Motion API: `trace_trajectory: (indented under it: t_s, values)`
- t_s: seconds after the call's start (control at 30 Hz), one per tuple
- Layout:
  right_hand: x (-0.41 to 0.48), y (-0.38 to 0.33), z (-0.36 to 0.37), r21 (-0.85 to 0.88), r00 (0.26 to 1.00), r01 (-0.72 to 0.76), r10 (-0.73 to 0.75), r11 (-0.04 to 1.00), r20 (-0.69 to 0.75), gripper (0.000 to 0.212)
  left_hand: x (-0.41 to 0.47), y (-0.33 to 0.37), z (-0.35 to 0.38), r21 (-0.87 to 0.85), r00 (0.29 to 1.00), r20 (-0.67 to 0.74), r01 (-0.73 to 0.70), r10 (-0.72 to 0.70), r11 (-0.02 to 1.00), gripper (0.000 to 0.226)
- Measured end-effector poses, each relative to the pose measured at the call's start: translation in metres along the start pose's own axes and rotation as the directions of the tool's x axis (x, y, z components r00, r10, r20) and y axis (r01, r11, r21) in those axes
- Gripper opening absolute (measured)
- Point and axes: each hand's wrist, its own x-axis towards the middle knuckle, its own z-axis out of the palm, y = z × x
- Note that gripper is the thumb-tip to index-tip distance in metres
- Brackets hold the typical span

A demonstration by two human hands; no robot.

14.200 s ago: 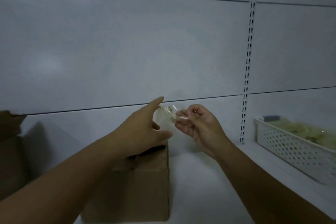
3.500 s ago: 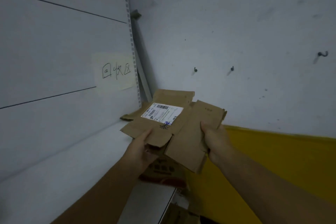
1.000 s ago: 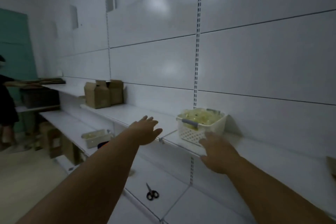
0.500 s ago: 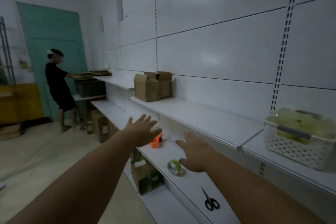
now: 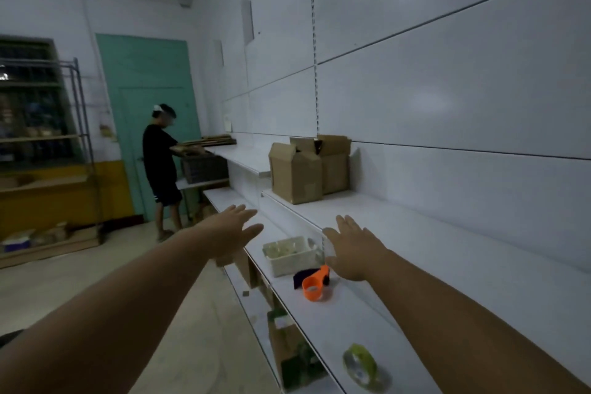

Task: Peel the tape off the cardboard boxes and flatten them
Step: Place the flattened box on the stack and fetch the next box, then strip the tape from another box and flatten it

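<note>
- The two cardboard boxes [image 5: 295, 173] are standing upright with flaps open, one just behind the other, at the frame's centre on the upper shelf [image 5: 431, 243].
- They are lying above and beyond both hands, roughly between them.
- The right hand [image 5: 351, 248] is hovering by that shelf's edge, fingers spread and empty; I am judging it the nearer one.
- The left hand [image 5: 235, 230] is hanging left of the shelf, likewise released.
- A white basket [image 5: 289, 254] is sitting lower, between the hands.
</note>
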Motion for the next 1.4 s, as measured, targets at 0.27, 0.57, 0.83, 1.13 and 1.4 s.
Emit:
trace_trajectory:
  t_s: [0.27, 0.57, 0.83, 1.13, 1.4]
  values:
    - [0.118, -0.014, 0.035, -0.027, 0.998, 0.037, -0.035, 0.999, 0.042, 0.065, 0.091, -0.077, 0.029, 0.046, 0.999, 0.038, -0.001, -0.001, 0.999, 0.062]
    - [0.234, -0.017, 0.045, -0.013, 0.987, -0.102, 0.1, 0.995, -0.122, 0.075, 0.224, -0.135, 0.033, -0.119, 0.988, 0.044, -0.139, 0.145, 0.983, 0.065]
    - [0.293, -0.002, 0.057, 0.183, 0.923, -0.072, 0.135, 0.98, -0.361, 0.074, 0.323, -0.153, 0.069, -0.379, 0.98, 0.103, -0.12, 0.171, 0.918, 0.076]
    - [0.342, 0.028, 0.09, 0.728, 0.804, -0.036, 0.453, 0.685, -0.386, 0.092, 0.414, -0.153, 0.09, -0.689, 0.998, 0.013, -0.031, 0.055, 0.724, 0.07]
    - [0.355, 0.047, 0.105, 0.922, 0.821, 0.0, 0.526, 0.388, -0.222, 0.1, 0.463, -0.159, 0.102, -0.782, 0.966, 0.144, -0.023, 0.215, 0.623, 0.061]
